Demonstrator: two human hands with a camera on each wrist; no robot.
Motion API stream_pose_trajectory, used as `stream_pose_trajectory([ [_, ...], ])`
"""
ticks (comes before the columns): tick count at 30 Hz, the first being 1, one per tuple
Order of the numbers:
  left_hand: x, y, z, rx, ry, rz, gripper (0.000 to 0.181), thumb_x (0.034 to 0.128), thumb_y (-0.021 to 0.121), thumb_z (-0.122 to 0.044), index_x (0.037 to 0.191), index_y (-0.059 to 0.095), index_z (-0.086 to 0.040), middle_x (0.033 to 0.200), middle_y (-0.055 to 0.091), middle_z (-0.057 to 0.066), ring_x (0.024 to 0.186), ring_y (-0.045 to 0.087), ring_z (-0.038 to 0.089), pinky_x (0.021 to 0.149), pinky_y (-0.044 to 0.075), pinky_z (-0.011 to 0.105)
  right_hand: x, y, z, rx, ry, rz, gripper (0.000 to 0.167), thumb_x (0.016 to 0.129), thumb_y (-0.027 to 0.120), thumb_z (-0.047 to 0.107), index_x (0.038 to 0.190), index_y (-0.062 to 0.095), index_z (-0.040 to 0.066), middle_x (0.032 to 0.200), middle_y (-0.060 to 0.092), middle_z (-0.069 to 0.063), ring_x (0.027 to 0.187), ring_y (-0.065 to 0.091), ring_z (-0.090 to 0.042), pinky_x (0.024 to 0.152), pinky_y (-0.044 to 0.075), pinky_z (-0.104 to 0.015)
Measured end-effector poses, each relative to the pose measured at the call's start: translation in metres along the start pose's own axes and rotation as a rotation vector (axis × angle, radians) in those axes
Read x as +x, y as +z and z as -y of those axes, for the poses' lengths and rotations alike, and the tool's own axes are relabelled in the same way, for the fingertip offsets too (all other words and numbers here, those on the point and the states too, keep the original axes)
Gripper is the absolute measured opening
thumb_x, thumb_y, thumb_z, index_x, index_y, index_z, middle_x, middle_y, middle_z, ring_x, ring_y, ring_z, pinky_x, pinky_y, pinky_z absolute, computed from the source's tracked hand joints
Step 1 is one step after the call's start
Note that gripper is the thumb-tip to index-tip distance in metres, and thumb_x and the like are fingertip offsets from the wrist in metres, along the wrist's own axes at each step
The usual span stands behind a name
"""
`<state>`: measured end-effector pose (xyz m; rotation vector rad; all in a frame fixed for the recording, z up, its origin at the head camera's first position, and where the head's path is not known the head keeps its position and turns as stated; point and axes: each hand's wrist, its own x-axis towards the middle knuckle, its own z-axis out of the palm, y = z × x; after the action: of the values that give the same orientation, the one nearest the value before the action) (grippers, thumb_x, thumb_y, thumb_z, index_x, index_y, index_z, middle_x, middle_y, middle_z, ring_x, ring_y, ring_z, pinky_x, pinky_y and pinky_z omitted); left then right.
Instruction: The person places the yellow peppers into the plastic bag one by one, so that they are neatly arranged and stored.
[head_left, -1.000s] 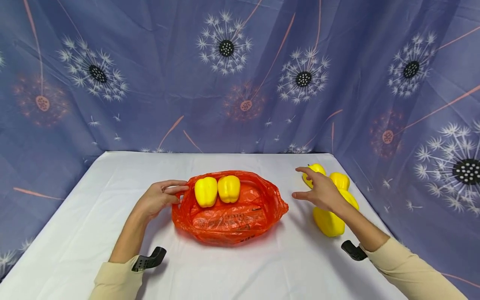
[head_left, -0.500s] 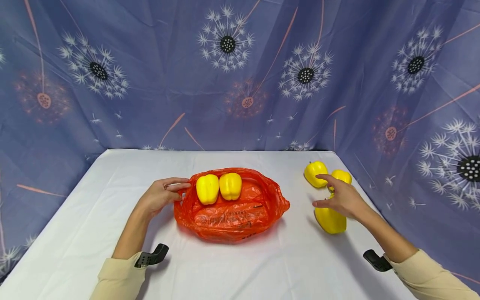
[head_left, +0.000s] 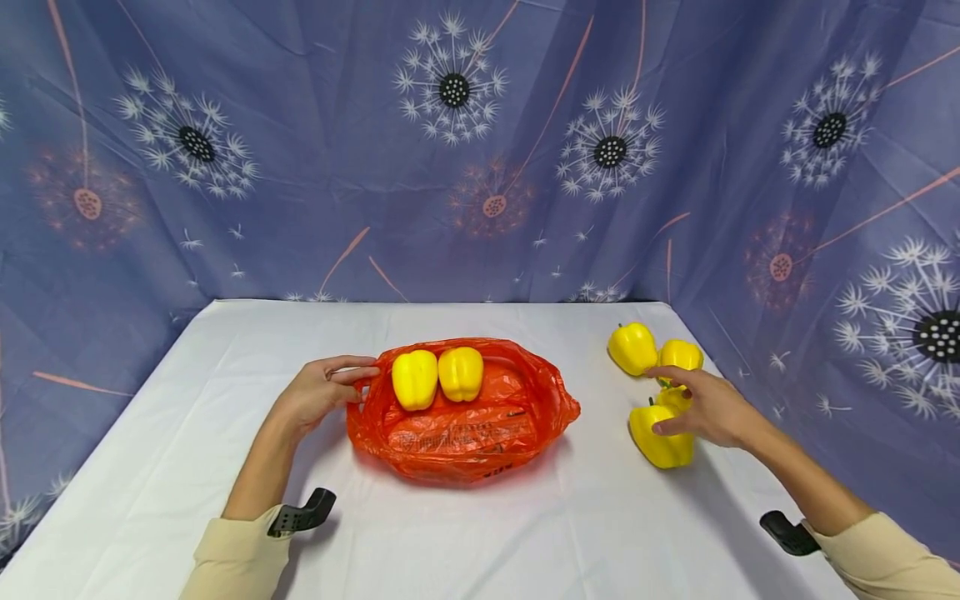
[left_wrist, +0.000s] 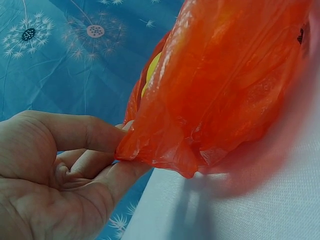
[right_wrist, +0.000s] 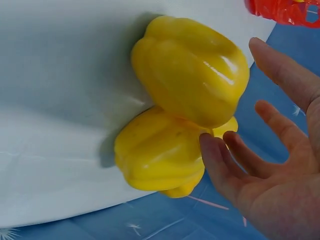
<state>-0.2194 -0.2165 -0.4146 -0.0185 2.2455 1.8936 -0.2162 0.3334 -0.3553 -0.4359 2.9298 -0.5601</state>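
Note:
In the head view a red plastic bag (head_left: 457,471) lies with its mouth spread wide on the table. Two yellow bell peppers sit inside it, a left one (head_left: 414,380) and a right one (head_left: 461,373). My left hand (head_left: 318,396) pinches the bag's left edge between thumb and fingers, as the left wrist view also shows. My right hand (head_left: 712,408) hovers over a group of yellow bell peppers, its fingers spread and holding nothing. Nearest its thumb is the front pepper (head_left: 656,437); another is partly hidden beneath the hand. In the right wrist view, a pepper (right_wrist: 192,70) stands apart from the fingers.
Two more yellow bell peppers, one at the back left (head_left: 632,348) and one at the back right (head_left: 681,353), lie beyond my right hand. White cloth covers the table (head_left: 465,542). A blue dandelion-print curtain (head_left: 337,167) hangs behind and along the sides.
My right hand has moved rightward and slightly toward me, over the loose peppers, uncovering the back ones. The left hand keeps its hold on the bag, and both peppers inside stay put.

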Motion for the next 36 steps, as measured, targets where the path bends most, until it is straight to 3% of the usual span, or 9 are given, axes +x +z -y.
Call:
stream_pose_trajectory([
  [6,-0.001,-0.001,-0.001,-0.003,-0.004,0.001,0.06,0.0867,0.058,0.01,0.146,0.05,0.004,0.139,0.06,0.022,0.093,0.069,0.008,0.076,0.057,0.023,-0.003,0.005,-0.008,-0.025,-0.069,-0.009,0.068,0.069,0.092,0.03,0.13,0.065,0.013,0.112,0.067,-0.012,0.094,0.055,-0.027,0.076,0.046,-0.039],
  [14,0.0,-0.001,0.0,-0.015,-0.005,-0.003,0.059,0.0865,0.058,0.012,0.145,0.051,0.004,0.139,0.061,0.022,0.094,0.069,0.008,0.077,0.057,0.023,-0.006,0.008,-0.013,-0.012,-0.079,0.046,0.067,0.068,0.092,0.031,0.128,0.065,0.016,0.123,0.065,-0.021,0.104,0.06,-0.034,0.087,0.049,-0.054],
  [20,0.0,0.0,0.001,-0.02,0.0,0.006,0.059,0.0859,0.058,0.012,0.144,0.051,0.005,0.138,0.062,0.021,0.093,0.07,0.009,0.076,0.058,0.023,-0.008,0.009,-0.016,0.048,-0.119,0.09,0.07,0.07,0.091,0.027,0.133,0.063,0.01,0.134,0.06,-0.025,0.113,0.058,-0.041,0.094,0.048,-0.063],
  [28,0.001,0.0,0.001,-0.013,-0.01,0.001,0.058,0.0872,0.057,0.011,0.145,0.051,0.003,0.14,0.06,0.022,0.093,0.069,0.008,0.077,0.057,0.023,-0.005,0.014,-0.012,0.001,-0.175,0.072,0.071,0.065,0.092,0.021,0.131,0.065,0.011,0.13,0.064,-0.018,0.116,0.057,-0.041,0.093,0.048,-0.057],
  [36,0.002,0.0,0.002,-0.019,-0.01,0.002,0.058,0.0871,0.057,0.011,0.145,0.051,0.005,0.139,0.061,0.022,0.093,0.069,0.008,0.078,0.058,0.023,0.001,0.015,-0.007,0.001,-0.14,0.089,0.071,0.068,0.092,0.019,0.133,0.062,0.011,0.133,0.064,-0.021,0.122,0.057,-0.043,0.097,0.046,-0.063],
])
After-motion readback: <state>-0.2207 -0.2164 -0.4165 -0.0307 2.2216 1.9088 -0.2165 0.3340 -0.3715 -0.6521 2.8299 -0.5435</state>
